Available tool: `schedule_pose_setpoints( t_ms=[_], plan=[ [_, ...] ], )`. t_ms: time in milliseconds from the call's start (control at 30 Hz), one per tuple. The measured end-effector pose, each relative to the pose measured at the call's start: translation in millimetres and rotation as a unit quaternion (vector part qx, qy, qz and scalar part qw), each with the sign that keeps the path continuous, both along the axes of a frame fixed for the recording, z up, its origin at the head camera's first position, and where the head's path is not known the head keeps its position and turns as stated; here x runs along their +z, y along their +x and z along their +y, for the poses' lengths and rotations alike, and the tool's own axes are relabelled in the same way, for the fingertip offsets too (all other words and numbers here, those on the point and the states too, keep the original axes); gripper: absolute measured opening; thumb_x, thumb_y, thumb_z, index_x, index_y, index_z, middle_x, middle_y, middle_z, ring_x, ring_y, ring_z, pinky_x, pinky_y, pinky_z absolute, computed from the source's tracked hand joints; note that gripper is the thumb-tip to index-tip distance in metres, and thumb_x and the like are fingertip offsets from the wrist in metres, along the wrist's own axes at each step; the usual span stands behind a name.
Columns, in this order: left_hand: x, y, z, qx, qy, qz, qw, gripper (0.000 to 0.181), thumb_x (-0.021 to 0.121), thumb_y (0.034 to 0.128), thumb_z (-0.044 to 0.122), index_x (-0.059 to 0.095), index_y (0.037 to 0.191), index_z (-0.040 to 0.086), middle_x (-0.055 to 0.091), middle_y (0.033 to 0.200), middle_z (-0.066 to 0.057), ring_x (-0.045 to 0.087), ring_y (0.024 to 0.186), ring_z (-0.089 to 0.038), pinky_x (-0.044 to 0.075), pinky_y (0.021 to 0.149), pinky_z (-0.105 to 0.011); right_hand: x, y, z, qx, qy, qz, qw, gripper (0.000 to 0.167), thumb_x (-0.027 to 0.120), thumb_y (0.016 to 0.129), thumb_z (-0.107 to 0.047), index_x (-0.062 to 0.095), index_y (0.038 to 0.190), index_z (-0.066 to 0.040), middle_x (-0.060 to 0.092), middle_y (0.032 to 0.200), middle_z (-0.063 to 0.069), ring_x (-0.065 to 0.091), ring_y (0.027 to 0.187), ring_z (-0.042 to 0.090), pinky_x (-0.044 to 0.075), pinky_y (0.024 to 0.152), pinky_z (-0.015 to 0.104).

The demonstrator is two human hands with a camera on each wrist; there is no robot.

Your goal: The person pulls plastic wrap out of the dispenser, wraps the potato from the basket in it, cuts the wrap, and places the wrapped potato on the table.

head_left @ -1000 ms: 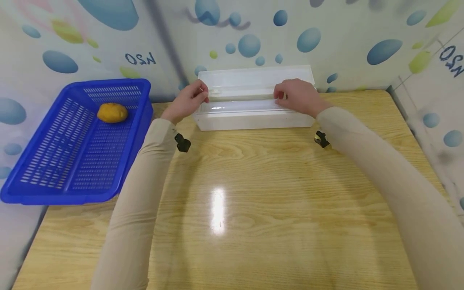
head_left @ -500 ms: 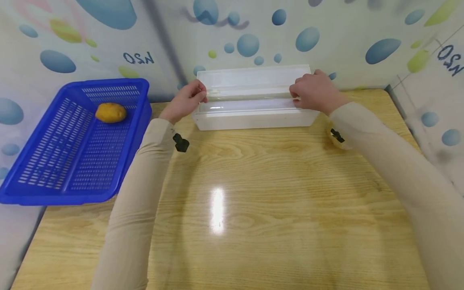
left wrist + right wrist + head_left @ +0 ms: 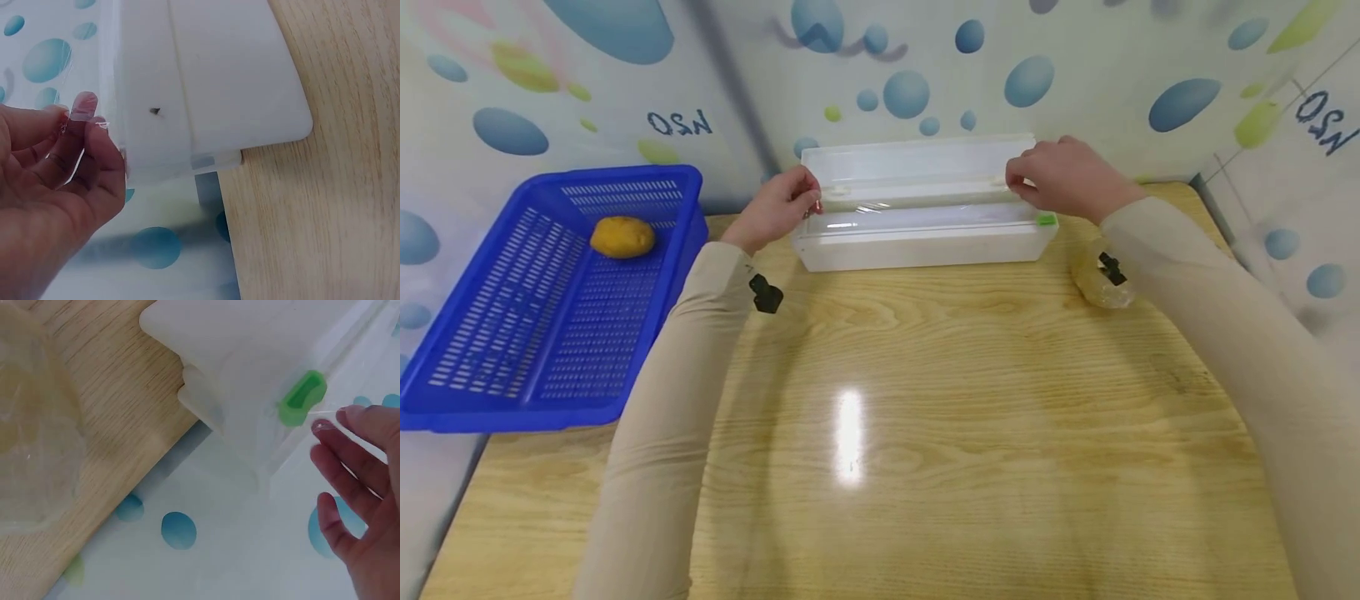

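green piece point(image 3: 306, 397) newly visible, film point(image 3: 874, 206) in pinch of left hand point(image 3: 775, 210) and right hand point(image 3: 1063, 175)

Long white box point(image 3: 925, 250), lid point(image 3: 917, 162) raised, at back of table point(image 3: 962, 400); green piece point(image 3: 1046, 220) right; clear film point(image 3: 874, 206) across opening.

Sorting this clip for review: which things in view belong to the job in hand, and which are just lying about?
Seem part of the job:
left hand
right hand
clear film, held between them
white box, open
green piece on the box

Apparently lying about, no hand on them:
blue basket
yellow potato-like item inside it
clear-wrapped bundle, though its wrapping may link it
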State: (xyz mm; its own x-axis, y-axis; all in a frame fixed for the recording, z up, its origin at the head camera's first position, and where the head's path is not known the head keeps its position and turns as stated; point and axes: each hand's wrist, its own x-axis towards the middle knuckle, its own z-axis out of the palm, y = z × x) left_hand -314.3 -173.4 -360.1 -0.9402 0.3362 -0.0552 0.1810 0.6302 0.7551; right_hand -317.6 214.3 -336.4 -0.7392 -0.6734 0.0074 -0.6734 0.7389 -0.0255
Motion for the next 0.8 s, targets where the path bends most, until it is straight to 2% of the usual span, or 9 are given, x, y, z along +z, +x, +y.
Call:
schedule_pose_setpoints(
  t_ms=[200,333,433,567,800],
  plan=[
    [3.4,0.6,0.9,0.005,-0.008,-0.006,0.9999,0.015,0.04,0.1039,0.011,0.047,0.107,-0.002,0.055,0.099,-0.016,0.053,0.091,-0.023,0.045,0.078,-0.03,-2.3,1.0,2.1,-0.005,-0.01,-0.01,0.9999,0.007,0.051,0.097,-0.004,0.055,0.092,-0.002,0.057,0.073,0.009,0.049,0.067,0.028,0.038,0.081,0.052],
    [4.0,-0.4,0.1,0.007,0.003,0.009,0.9999,0.016,0.041,0.1035,0.011,0.048,0.108,-0.003,0.055,0.099,-0.016,0.054,0.09,-0.022,0.045,0.077,-0.029,-1.4,-0.2,2.1,0.005,-0.02,0.01,0.9997,0.005,0.052,0.097,0.0,0.055,0.093,0.001,0.058,0.078,0.014,0.05,0.072,0.032,0.038,0.085,0.053],
    [6.1,-2.5,-0.7,0.001,0.014,0.028,0.9995,0.017,0.041,0.1029,0.008,0.05,0.107,-0.006,0.055,0.099,-0.018,0.055,0.088,-0.021,0.046,0.077,-0.028,0.0,-0.9,3.2,0.009,-0.024,0.026,0.9993,0.004,0.053,0.096,0.0,0.054,0.094,0.003,0.059,0.082,0.018,0.051,0.074,0.035,0.039,0.084,0.052],
    [10.8,-5.7,-1.6,-0.003,0.008,0.047,0.9989,0.017,0.04,0.1029,0.005,0.051,0.106,-0.008,0.057,0.098,-0.019,0.057,0.085,-0.02,0.048,0.077,-0.029,2.5,-1.3,5.0,0.012,-0.031,0.048,0.9983,0.004,0.052,0.097,0.001,0.053,0.094,0.003,0.059,0.082,0.018,0.051,0.075,0.035,0.036,0.087,0.053],
    [21.8,-9.6,0.2,0.012,-0.001,0.064,0.9979,0.018,0.036,0.1033,0.002,0.05,0.107,-0.008,0.055,0.1,-0.018,0.056,0.086,-0.019,0.048,0.082,-0.035,14.1,-0.3,7.2,0.007,-0.037,0.078,0.9962,0.001,0.053,0.096,0.003,0.052,0.095,0.003,0.061,0.083,0.021,0.052,0.08,0.037,0.029,0.091,0.056]
  ],
)
